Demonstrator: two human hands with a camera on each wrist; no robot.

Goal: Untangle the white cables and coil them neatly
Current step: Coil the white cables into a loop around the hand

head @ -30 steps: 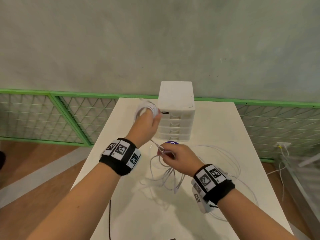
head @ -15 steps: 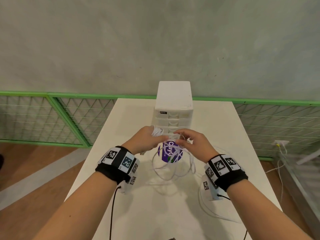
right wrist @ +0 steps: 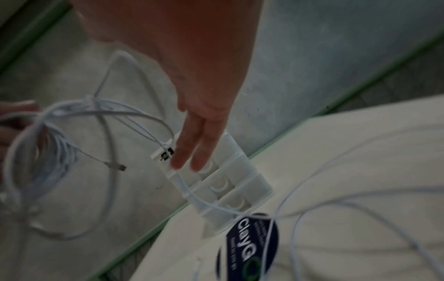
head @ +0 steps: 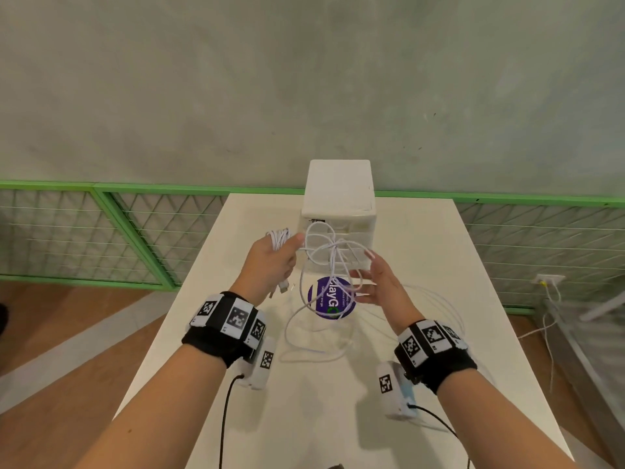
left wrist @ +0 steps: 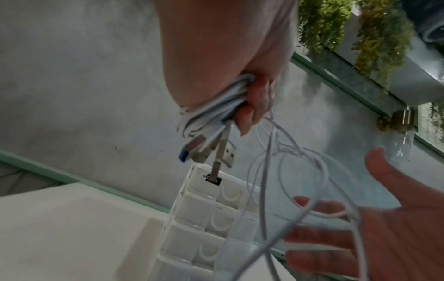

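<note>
My left hand (head: 270,262) grips a coiled bundle of white cable (head: 278,239) above the table; the left wrist view shows the coil (left wrist: 216,106) pressed in my fingers, with USB plugs (left wrist: 209,150) hanging below. Loose tangled loops (head: 326,252) run from the coil to my right hand (head: 368,277). That hand is spread with straight fingers, and strands lie across them. In the right wrist view the right hand (right wrist: 197,133) stands over the loops (right wrist: 108,108), and a small connector (right wrist: 117,166) dangles. A long loop (head: 314,346) sags onto the white table (head: 304,418).
A white drawer unit (head: 338,194) stands at the table's far middle, just behind the hands. A round purple sticker (head: 333,299) lies under the loops. More white cable (head: 439,306) lies on the right of the table. Green mesh fencing (head: 101,231) runs behind.
The hands were close together over the purple sticker; now they are higher and apart. My right hand has let go its pinch and spread its fingers, stretching a loop between the hands.
</note>
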